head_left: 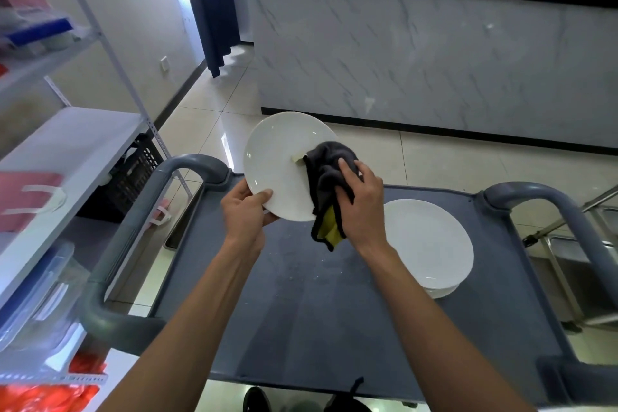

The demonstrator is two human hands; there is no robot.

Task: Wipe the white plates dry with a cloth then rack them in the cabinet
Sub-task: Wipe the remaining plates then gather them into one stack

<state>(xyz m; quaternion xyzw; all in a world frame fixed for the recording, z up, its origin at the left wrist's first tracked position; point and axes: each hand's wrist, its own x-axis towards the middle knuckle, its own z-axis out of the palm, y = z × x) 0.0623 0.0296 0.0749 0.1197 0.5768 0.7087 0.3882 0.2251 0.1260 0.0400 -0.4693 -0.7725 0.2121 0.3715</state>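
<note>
My left hand [245, 207] grips the lower rim of a white plate [277, 157], held tilted above the far left of the grey cart top [301, 294]. My right hand [359, 201] holds a bunched dark grey cloth with a yellow underside [326, 174] against the plate's right side. A small pale sticker shows on the plate beside the cloth. A short stack of white plates [431, 244] rests on the right part of the cart.
The cart has curved grey handles on the left [133, 211] and right [548, 201]. A metal shelf unit [67, 144] with boxes stands to the left. A marble-fronted counter [434, 53] lies ahead, a steel frame [568, 244] at right.
</note>
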